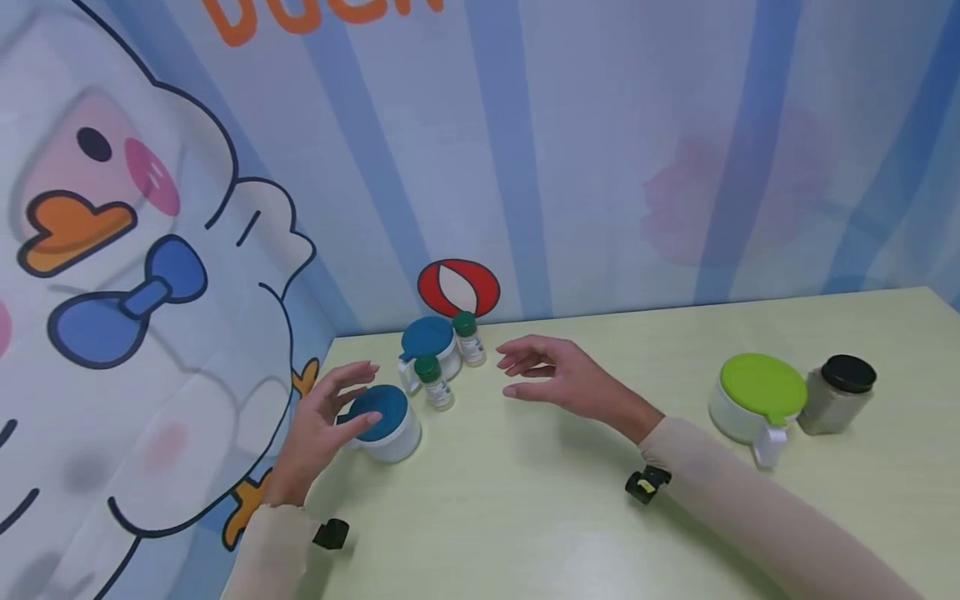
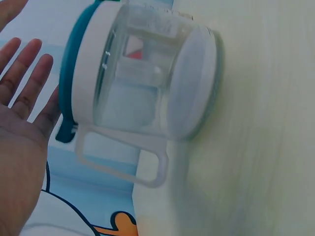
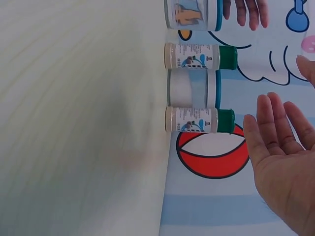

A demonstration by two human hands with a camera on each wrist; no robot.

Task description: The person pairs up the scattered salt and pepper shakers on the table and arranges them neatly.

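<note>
My left hand (image 1: 318, 429) is at the near blue-lidded jar (image 1: 393, 437), fingers and thumb spread around its lid. In the left wrist view that clear jar (image 2: 133, 98) shows a handle and a teal lid, with the palm beside the lid and no grip on it. My right hand (image 1: 558, 379) hovers over the table, fingers loosely extended and holding nothing. To its left stand two small green-capped bottles, the rear bottle (image 1: 472, 346) and the front bottle (image 1: 437, 390). Behind them is a second blue-lidded jar (image 1: 431, 342) with a handle.
On the right of the pale table (image 1: 525, 517) stand a green-lidded jar (image 1: 757, 400) with a handle and a black-lidded jar (image 1: 840, 396), close together. A printed backdrop (image 1: 600, 167) with a duck rises along the back and left of the table.
</note>
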